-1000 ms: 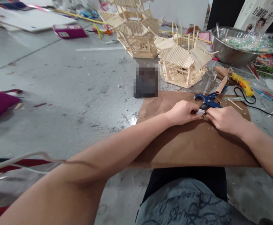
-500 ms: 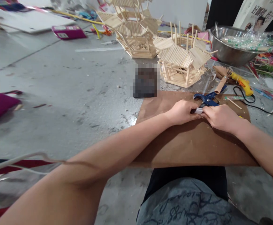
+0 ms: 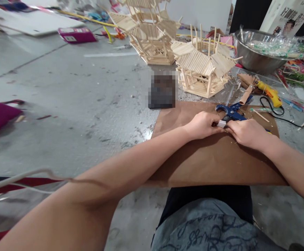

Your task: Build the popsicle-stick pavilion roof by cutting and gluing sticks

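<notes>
My left hand [image 3: 203,126] is closed, its fingertips pinching a small white piece [image 3: 221,124] above a sheet of brown paper [image 3: 209,160]. My right hand [image 3: 248,131] is closed too, with bent fingers at the right end of the same piece. What exactly the piece is cannot be made out, and the fingers cover its ends. Just beyond the hands lies a blue plier-like cutter [image 3: 230,111] with a curved jaw. A bit of something yellow [image 3: 270,132] shows behind my right wrist.
Two stick-built pavilion models, a taller one [image 3: 152,35] and a lower one [image 3: 204,66], stand farther back. To the right are a steel bowl [image 3: 258,59] of plastic wrapping and a yellow glue gun [image 3: 270,93] with a black cord. A pixelated dark block [image 3: 162,92] sits beside the paper.
The white piece is tilted slightly differently between my fingers and shows a little more of its face. Both hands stay in nearly the same place.
</notes>
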Available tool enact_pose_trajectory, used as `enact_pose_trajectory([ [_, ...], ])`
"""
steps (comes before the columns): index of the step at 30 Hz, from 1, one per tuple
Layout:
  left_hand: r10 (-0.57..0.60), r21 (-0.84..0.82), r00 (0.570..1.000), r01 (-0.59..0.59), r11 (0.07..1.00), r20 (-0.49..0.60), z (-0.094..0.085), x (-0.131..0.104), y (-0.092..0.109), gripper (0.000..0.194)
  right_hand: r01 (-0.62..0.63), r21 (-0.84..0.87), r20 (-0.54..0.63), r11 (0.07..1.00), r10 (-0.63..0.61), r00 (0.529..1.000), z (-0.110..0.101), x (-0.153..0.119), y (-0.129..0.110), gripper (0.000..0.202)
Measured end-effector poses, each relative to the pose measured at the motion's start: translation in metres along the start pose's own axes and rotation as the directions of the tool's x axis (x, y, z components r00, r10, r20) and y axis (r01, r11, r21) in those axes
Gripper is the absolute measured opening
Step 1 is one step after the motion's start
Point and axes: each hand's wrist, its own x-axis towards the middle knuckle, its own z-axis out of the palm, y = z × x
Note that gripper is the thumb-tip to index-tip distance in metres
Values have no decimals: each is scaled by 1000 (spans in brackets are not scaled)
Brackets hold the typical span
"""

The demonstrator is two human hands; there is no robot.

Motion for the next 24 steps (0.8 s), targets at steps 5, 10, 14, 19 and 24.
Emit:
enact_pose_trajectory([
  [5, 9, 2, 1000, -9, 1000, -11, 0, 0, -2, 24, 6, 15, 26, 1000, -7, 1000, -4, 3, 0, 32],
  [10, 0, -1, 1000, 0, 1000, 8, 0, -1, -2, 24, 26, 23, 29, 999, -26, 999, -6, 3, 0, 30],
  [14, 27, -7, 1000, -27, 1000, 11, -1, -2, -1, 24, 32, 31, 24, 999, -32, 999, -5, 0, 0, 31],
  [19, 59, -6, 998, -59, 998, 2, -1, -2, -3, 22, 30, 33, 13, 999, -30, 999, -3, -2, 0, 31],
  [24, 72, 8, 997, -72, 997, -30, 2, -1, -4, 22, 33, 33, 27, 999, -34, 999, -3, -1, -2, 27],
])
